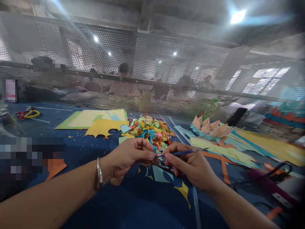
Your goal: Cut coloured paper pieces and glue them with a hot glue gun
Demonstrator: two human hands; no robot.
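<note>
A thin blue stick with a dark pointed tip (183, 153), like a fine paintbrush, lies across both hands. My right hand (190, 167) pinches it between thumb and fingers, its tip pointing right. At the stick's other end, the thumb and index finger of my left hand (131, 157) are pressed together; any small piece between them is hidden. Just beyond my hands is a heap of colourful paper scraps (147, 127). Below my fingers lie a light-blue paper piece (160, 174) and a jagged yellow scrap (183, 191).
Paper sheets (78, 119) and a cut yellow sheet (102, 128) lie left of the heap, near scissors (32, 113). Folded peach paper points (207, 127), strips and a purple power strip (271, 187) are on the right. A perforated metal screen (152, 70) stands behind; people sit beyond it.
</note>
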